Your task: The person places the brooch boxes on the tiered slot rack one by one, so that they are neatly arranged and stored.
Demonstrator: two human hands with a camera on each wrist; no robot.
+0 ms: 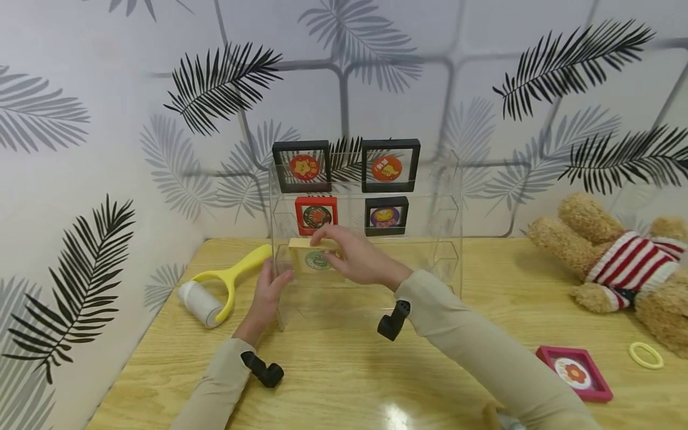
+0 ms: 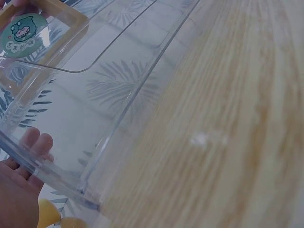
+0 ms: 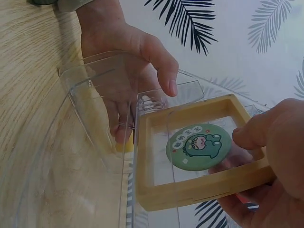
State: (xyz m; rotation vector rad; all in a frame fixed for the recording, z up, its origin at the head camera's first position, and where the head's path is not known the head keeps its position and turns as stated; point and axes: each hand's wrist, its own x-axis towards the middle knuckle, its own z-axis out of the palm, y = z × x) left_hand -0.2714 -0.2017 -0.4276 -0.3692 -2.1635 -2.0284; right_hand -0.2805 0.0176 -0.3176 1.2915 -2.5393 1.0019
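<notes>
Left grip lies loose-fingered beside the left wall of the clear stand, holding nothing. Next, the yellow frame (near-square, no long axis to speak of) is at the lowest tier's left end, below the red frame; whether it is seated is hard to judge through the plastic. Right grip, the nearer, pinches it from the right.
</notes>
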